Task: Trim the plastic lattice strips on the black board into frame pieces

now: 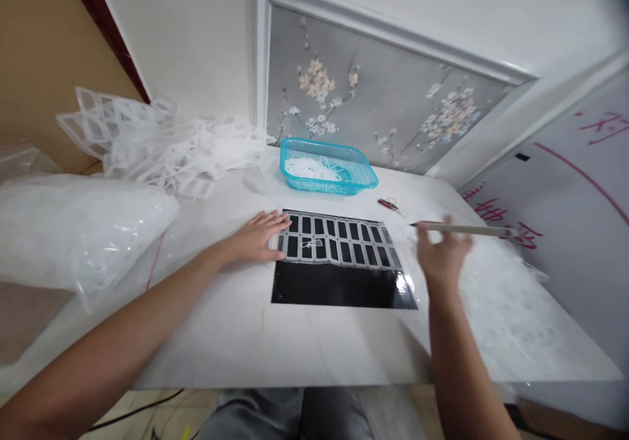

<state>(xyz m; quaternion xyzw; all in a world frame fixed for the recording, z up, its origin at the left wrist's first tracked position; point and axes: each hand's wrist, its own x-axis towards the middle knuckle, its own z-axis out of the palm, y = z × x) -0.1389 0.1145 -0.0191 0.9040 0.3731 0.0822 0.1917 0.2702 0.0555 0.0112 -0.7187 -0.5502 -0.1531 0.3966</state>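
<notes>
A translucent grid-like plastic sheet [339, 267] with two rows of rectangular openings lies on a black mat [334, 287]. My left hand [258, 236] is open and flat, its fingertips and thumb over the left edge of that sheet. Near the middle-left openings rests a small clear piece [310, 243]. To the right of the mat, my right hand [442, 256], somewhat blurred, grips a long thin greyish stick [476, 229] held level above the table. The stick has a dark tip at its left end; its exact kind is unclear.
A blue basket [329, 186] with white pieces stands behind the mat. Beside it lies a small red object [388, 205]. Translucent frames [196, 152] pile up at back left, near a stuffed plastic bag [83, 230]. More clear pieces [511, 309] cover the right of the table [304, 348].
</notes>
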